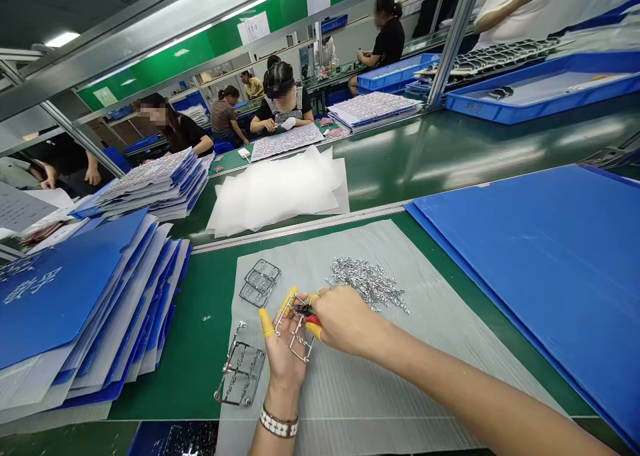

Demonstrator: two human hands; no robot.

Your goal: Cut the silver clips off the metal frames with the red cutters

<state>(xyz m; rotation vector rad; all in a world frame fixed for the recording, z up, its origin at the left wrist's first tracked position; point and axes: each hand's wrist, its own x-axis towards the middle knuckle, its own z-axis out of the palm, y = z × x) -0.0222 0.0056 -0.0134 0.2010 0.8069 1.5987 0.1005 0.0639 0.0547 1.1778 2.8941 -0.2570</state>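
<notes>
My left hand (283,359), with yellow finger covers on some fingertips, holds a small silvery sprue frame (306,358) over the palm. My right hand (345,315), closed, grips red-handled nippers (313,319). Their dark jaws are at the frame, close to the left fingers; whether they touch a part is too small to tell. Beyond the right hand lies a heap of small shiny silvery pieces (373,281). To the left are more frames: a flat stack (260,283) farther off and another group (243,374) beside my left wrist.
A translucent sheet (425,349) covers the green bench. Blue folders with pale sheets (75,289) are piled left; a large blue board (540,243) lies right. White foam sheets (280,189) sit past the metal rail. Co-workers sit opposite, near stacked panels (375,108) and a blue tray (530,106).
</notes>
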